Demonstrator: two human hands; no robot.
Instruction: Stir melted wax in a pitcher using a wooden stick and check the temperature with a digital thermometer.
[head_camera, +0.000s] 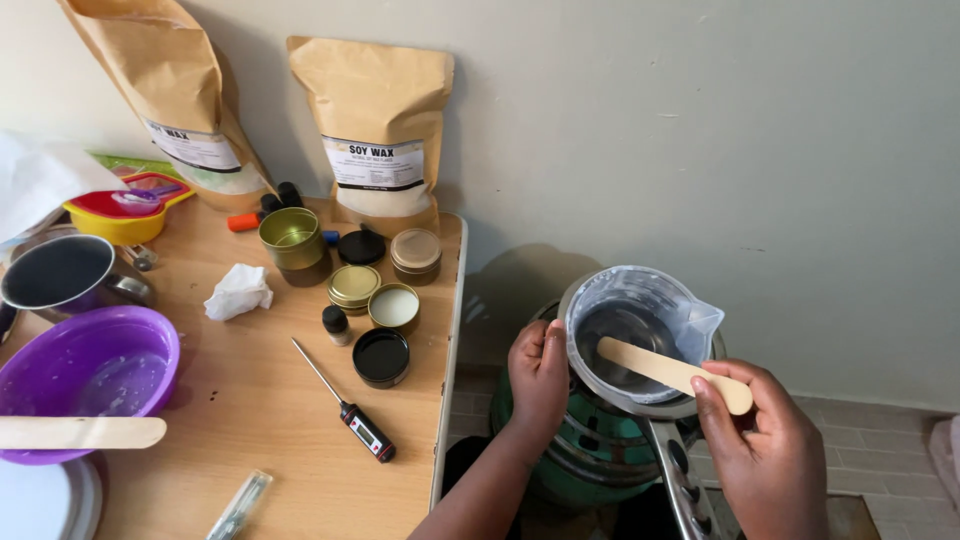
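A translucent plastic pitcher (640, 300) sits inside a metal pot (700, 402) on a green stove (600, 445), right of the wooden table. My left hand (538, 375) grips the pitcher's near left rim. My right hand (765, 445) holds a flat wooden stirring stick (665, 368), whose far end rests inside the pitcher.
The wooden table (280, 420) carries a probe thermometer (345, 405), several small tins (380, 300), a crumpled tissue (238, 292), a purple bowl (90, 375) with another wooden stick (80, 432), a metal saucepan (60, 272), yellow measuring cups (125, 212) and two brown paper pouches (378, 130) against the wall.
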